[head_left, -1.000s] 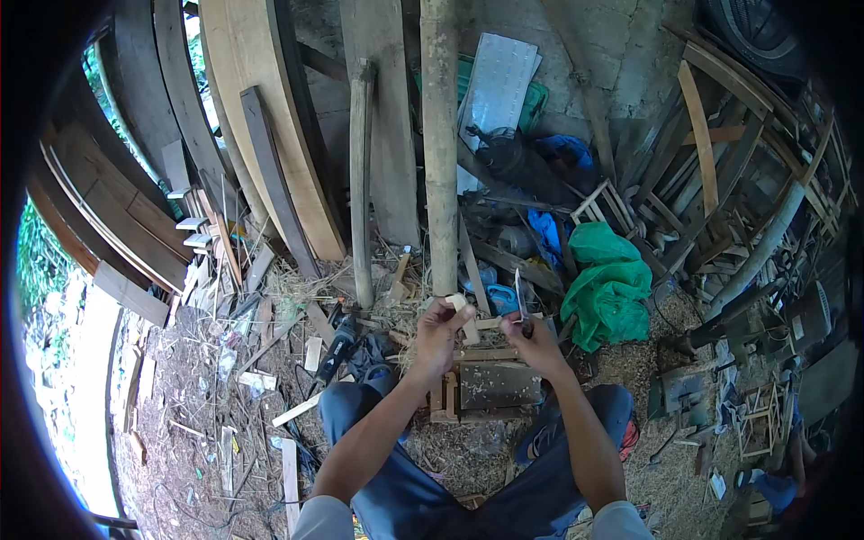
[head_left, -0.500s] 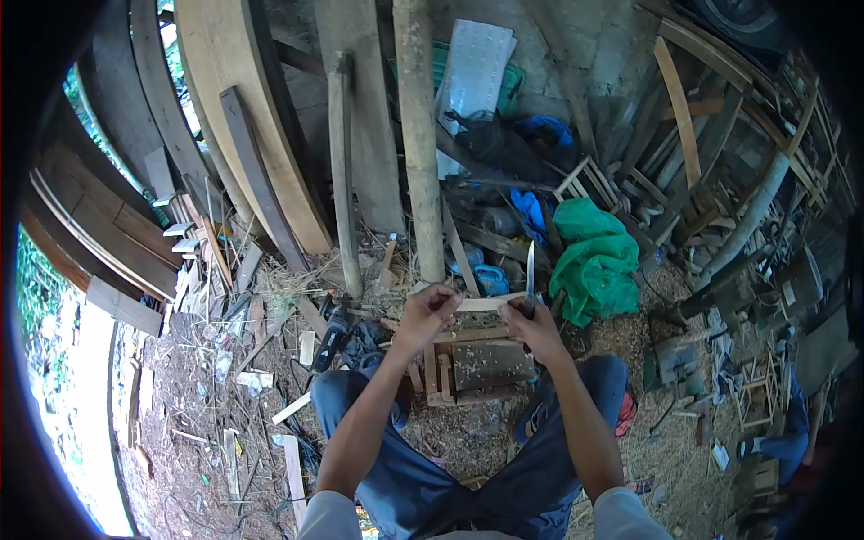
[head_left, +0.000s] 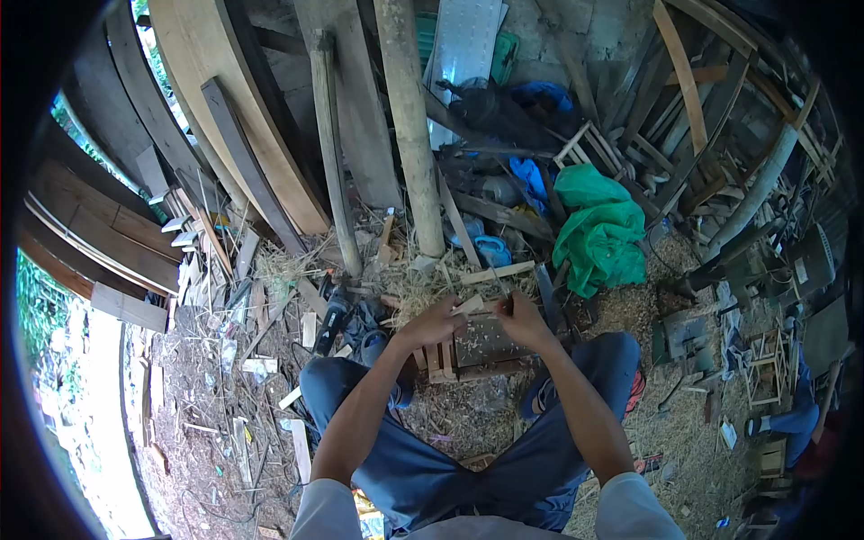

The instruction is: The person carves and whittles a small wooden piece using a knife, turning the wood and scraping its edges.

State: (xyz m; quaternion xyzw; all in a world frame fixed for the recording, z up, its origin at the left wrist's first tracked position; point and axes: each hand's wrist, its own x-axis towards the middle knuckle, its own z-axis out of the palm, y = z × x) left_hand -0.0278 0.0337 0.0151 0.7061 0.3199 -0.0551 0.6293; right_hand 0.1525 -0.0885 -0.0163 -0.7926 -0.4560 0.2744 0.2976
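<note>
My left hand (head_left: 432, 326) is closed on a short pale wood strip (head_left: 469, 305), whose end sticks out past the fingers toward my right hand. My right hand (head_left: 524, 321) is closed around a knife; its handle is hidden in the fist, and only a thin bit of the blade (head_left: 502, 287) seems to show, pointing up and away. Both hands are close together above a low wooden block (head_left: 490, 340) sprinkled with shavings. Another pale strip (head_left: 498, 273) lies just beyond the hands.
A green plastic sheet (head_left: 598, 229) lies beyond my right hand. A power tool (head_left: 333, 319) rests on the ground at left. A pole (head_left: 409, 126) and leaning planks (head_left: 243, 108) stand ahead. Wood scraps litter the floor. Another person's leg (head_left: 787, 423) shows at far right.
The view has tilted down slightly. The knife blade, upright before, now points up and to the left. The strip no longer spans both hands; its visible end sits at my left fingers.
</note>
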